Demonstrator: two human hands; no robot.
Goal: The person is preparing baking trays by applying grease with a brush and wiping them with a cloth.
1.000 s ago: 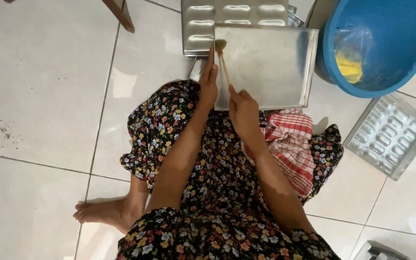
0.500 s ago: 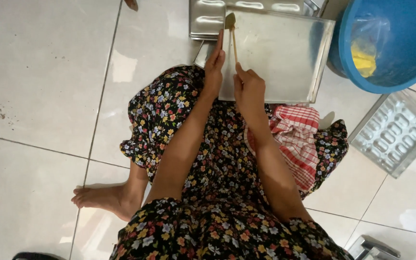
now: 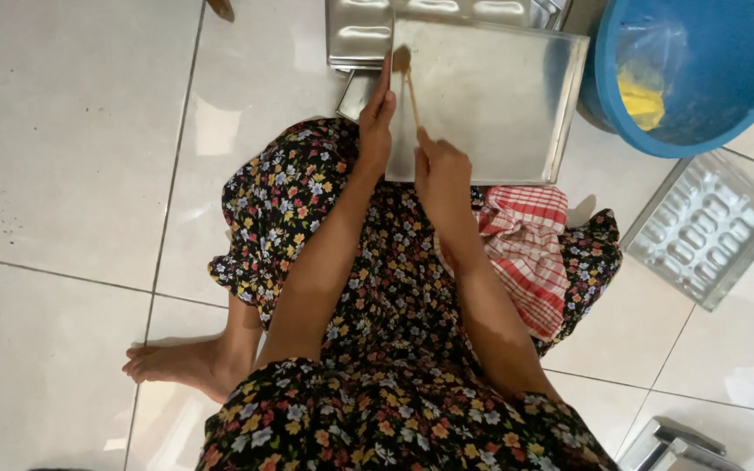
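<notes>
A flat metal baking tray [image 3: 499,96] rests on my lap over the floral dress. My left hand [image 3: 375,118] grips the tray's left edge. My right hand [image 3: 441,166] holds a small brush with a thin wooden handle [image 3: 409,83]; its bristle end lies on the tray's upper left corner. Under my right forearm a red and white checked cloth [image 3: 530,240] lies on my lap.
Moulded metal trays [image 3: 368,30] are stacked on the tiled floor beyond the flat one. A blue plastic basin [image 3: 709,70] with a yellow thing in a clear bag stands at the upper right. Another moulded tray [image 3: 704,227] lies to the right. My bare foot [image 3: 176,362] rests lower left.
The view has drifted a little, so tray and hands sit slightly higher in frame. The brush tip stays at the tray's upper left corner; both hands keep their grips.
</notes>
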